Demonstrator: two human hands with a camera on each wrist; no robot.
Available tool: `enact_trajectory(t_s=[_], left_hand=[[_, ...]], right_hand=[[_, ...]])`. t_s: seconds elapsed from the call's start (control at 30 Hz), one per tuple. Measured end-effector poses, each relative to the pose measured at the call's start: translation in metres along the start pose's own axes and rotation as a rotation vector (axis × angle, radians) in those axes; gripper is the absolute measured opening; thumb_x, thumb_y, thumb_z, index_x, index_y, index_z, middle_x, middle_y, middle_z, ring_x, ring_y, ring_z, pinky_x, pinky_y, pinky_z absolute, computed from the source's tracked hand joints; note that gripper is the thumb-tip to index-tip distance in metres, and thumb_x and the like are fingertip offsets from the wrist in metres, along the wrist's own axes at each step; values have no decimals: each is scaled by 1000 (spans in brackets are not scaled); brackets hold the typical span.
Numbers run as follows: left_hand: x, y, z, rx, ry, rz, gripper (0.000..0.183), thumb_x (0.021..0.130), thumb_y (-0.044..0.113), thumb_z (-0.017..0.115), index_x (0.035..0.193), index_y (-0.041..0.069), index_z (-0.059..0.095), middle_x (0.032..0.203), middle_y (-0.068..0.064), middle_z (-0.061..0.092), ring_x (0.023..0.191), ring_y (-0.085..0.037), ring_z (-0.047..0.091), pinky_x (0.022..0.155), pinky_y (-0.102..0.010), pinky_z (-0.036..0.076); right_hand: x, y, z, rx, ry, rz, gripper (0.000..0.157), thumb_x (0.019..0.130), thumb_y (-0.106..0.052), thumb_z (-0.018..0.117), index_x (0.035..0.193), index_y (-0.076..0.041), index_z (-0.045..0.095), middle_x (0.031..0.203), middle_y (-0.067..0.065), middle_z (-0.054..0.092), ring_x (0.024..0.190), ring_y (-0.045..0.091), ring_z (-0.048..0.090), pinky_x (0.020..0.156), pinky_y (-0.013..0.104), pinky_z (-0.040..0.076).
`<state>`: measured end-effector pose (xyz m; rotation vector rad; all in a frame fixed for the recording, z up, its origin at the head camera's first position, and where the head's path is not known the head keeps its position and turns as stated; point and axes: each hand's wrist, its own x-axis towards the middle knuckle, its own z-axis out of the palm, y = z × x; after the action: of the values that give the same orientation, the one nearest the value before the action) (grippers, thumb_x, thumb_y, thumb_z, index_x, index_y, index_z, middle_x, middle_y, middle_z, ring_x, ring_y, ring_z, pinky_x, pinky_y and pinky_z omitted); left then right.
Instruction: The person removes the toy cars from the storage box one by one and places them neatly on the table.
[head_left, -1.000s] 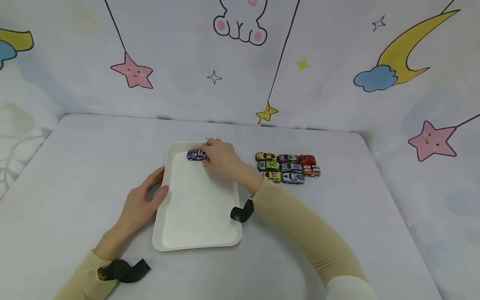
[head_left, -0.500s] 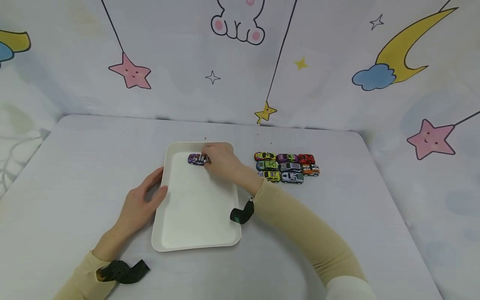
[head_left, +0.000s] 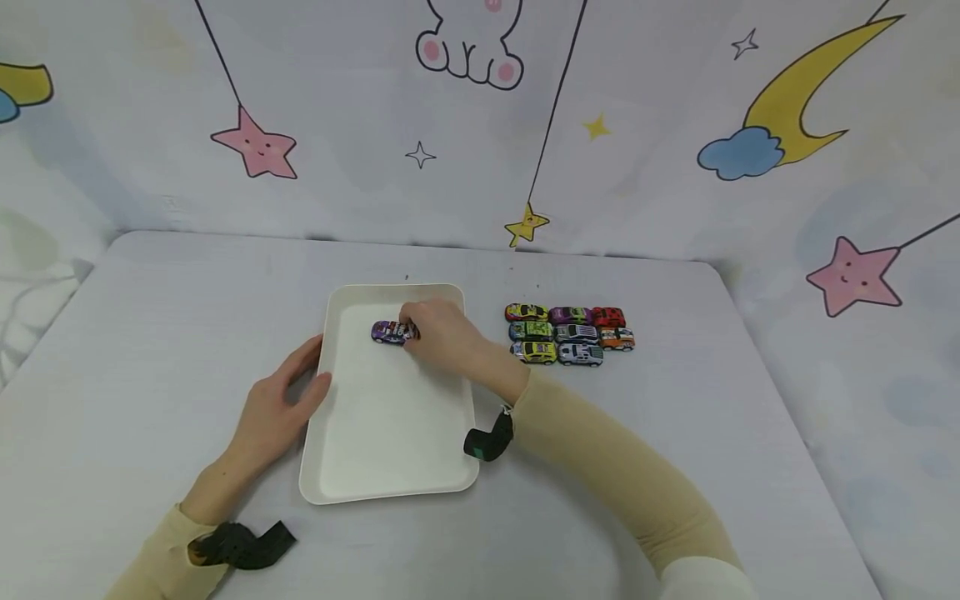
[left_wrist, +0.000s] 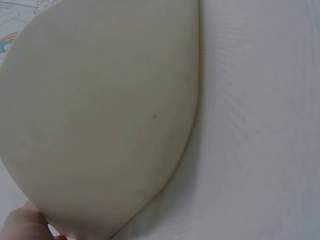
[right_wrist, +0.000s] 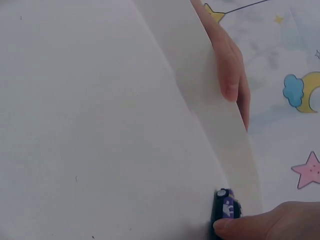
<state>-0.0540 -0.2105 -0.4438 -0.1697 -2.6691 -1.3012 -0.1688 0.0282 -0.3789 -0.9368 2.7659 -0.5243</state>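
A white tray [head_left: 390,450] lies on the table, with a purple toy car [head_left: 390,333] in its upper part. My right hand [head_left: 442,333] pinches the right end of this car between thumb and fingers; those fingers hide part of it. In the right wrist view the toy car [right_wrist: 227,204] shows under the thumb, near the tray wall. My left hand [head_left: 273,412] rests at the tray's left rim, its thumb and index fingertips touching the edge. The left wrist view shows the tray's pale side [left_wrist: 100,110] with a bit of the hand at the lower left.
Several toy cars [head_left: 576,333] stand close together in rows to the right of the tray, yellow, green, purple, red, silver and orange. Dark straps [head_left: 491,437] hang at both wrists. A white backdrop [head_left: 337,100] with cartoon drawings rises behind the table.
My right hand has drawn the purple toy car down the tray, toward me, away from the top wall. The left hand has stayed at the left rim.
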Motion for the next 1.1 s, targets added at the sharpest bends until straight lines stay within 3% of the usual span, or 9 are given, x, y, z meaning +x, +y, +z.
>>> enact_trajectory(t_s=[0.23, 0.6, 0.93, 1.1], left_hand=[[1, 0, 0, -1, 1, 18, 54, 101, 27, 59, 153, 21, 43, 143, -14, 57, 136, -11, 46, 100, -6, 26], [1, -2, 0, -7, 9, 22, 54, 101, 27, 60, 152, 24, 44, 142, -13, 58, 132, 9, 40, 100, -6, 26], [1, -2, 0, -3, 6, 11, 54, 101, 27, 60, 152, 26, 43, 142, -12, 59, 133, -5, 47, 99, -6, 26], [1, -1, 1, -6, 9, 23, 54, 101, 26, 60, 152, 24, 44, 141, -13, 60, 131, 1, 46, 99, -6, 27]], right_hand=[[-10, 1, -3, 26, -25, -10, 35, 90, -13, 74, 124, -5, 66, 121, 8, 71, 114, 23, 64, 99, 35, 49], [-21, 11, -7, 39, -56, -35, 36, 93, -15, 72, 127, -4, 66, 125, 9, 69, 117, 23, 63, 102, 37, 47], [-42, 19, -12, 63, 4, -154, 33, 94, -16, 70, 125, -4, 66, 120, 9, 69, 112, 22, 62, 96, 37, 49], [-51, 24, -9, 63, 54, -204, 31, 95, -16, 70, 123, -4, 67, 118, 8, 68, 108, 21, 62, 92, 34, 51]])
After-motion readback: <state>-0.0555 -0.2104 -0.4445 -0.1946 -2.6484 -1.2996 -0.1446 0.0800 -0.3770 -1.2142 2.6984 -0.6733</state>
